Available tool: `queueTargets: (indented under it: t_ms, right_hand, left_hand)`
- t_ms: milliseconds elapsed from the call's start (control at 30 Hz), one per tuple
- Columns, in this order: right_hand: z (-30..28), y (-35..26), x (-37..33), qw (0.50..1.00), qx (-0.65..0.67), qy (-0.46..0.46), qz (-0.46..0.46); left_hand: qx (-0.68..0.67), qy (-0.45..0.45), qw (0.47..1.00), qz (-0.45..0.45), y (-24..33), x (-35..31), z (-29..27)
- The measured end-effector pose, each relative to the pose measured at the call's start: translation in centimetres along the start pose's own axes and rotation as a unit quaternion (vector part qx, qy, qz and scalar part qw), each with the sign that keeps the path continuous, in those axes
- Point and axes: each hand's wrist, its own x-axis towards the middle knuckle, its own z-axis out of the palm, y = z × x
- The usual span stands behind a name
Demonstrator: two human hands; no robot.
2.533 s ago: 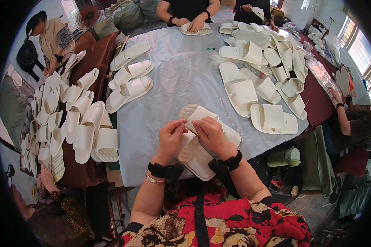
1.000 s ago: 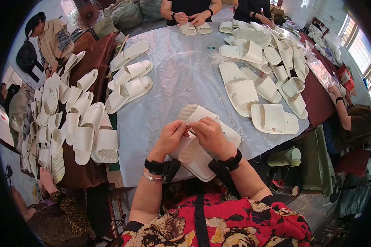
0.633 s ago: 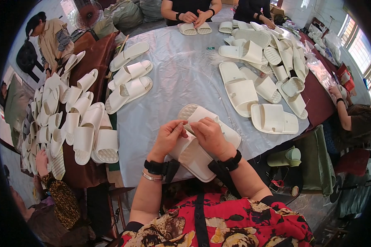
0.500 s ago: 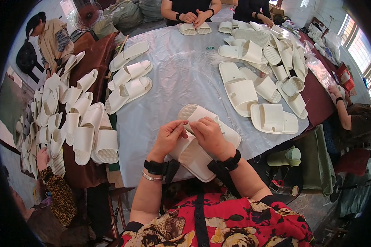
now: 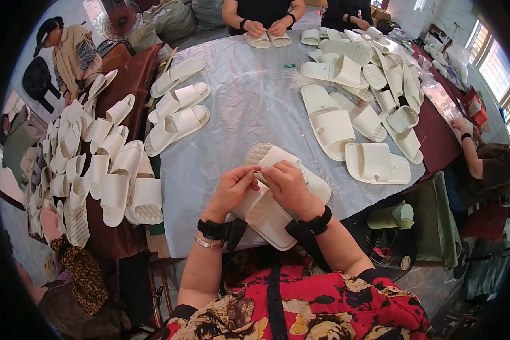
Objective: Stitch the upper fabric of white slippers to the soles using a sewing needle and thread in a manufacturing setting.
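Observation:
A pair of white slide slippers lies side by side at the table's near edge, the near slipper closer to me and the far slipper beyond it. Over their straps, my left hand and my right hand meet with fingertips pinched close together. Both hands are closed; whatever thin thing sits between the fingertips is too small to make out. The fingers partly hide the straps.
Loose white slippers are heaped at the right, beside thin clear strands. Three more slippers lie at the left, and many crowd the brown-covered table. Across from me, a co-worker's hands touch another pair. A green cup stands right.
My hands stay nearly still, pinched together. The co-worker's hands across the table have moved apart and lower onto their pair. At far left, a co-worker's hand and sleeve have shifted.

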Motion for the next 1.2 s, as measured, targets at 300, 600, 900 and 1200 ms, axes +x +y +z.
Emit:
queueTargets:
  t_ms: [300, 600, 900, 1200]
  right_hand:
    - [0.0, 0.0, -0.1, 1.000, 0.001, 0.006, -0.004]
    - [0.1, 0.0, 0.0, 1.000, 0.002, 0.003, 0.001]
    - [-0.6, -0.4, 0.3, 1.000, 0.018, -0.005, 0.005]
    - [-0.1, -0.5, 0.4, 0.999, -0.002, -0.040, 0.000]
  left_hand:
    - [-0.031, 0.027, 0.999, 0.001, -0.3, 0.1, 0.3]
    - [-0.027, 0.020, 0.999, -0.015, -0.3, 0.2, 0.3]
    - [0.056, 0.083, 0.995, 0.010, -0.6, 0.8, 1.4]
    - [0.091, 0.075, 0.993, 0.017, -0.3, 0.5, 1.3]
